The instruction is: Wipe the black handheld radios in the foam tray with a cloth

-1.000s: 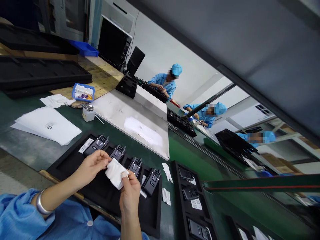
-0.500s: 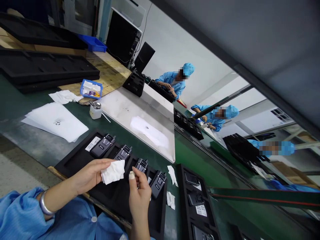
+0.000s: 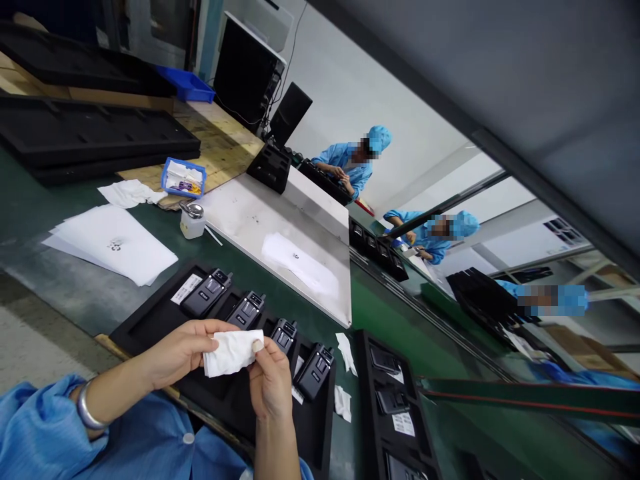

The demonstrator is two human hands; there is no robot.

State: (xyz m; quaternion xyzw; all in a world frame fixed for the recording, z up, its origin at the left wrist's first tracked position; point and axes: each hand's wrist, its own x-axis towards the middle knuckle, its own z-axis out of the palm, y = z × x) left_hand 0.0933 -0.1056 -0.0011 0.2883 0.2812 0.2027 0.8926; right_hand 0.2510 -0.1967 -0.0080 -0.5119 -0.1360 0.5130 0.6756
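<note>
A folded white wipe point(image 3: 231, 353) is stretched between my two hands. My left hand point(image 3: 186, 350) pinches its left end, thumb on top. My right hand point(image 3: 273, 377) grips its right end between thumb and fingers. Below the wipe lies a black foam tray point(image 3: 145, 313) holding several black two-way radios, among them one at the left point(image 3: 206, 293) and one at the right point(image 3: 315, 372). My hands partly cover the middle radios. White labels point(image 3: 186, 288) show beside some of them.
Right of the tray lie two crumpled wipes point(image 3: 343, 403) and a second black tray point(image 3: 367, 400). Beyond are a white panel point(image 3: 225, 213), a dispenser bottle point(image 3: 193, 223), paper sheets point(image 3: 100, 240) and a blue box point(image 3: 170, 190). Co-workers point(image 3: 350, 163) sit farther along the green conveyor point(image 3: 370, 293).
My right hand has moved up and left and taken hold of the wipe's free end. The wipe is now drawn out flatter between both hands.
</note>
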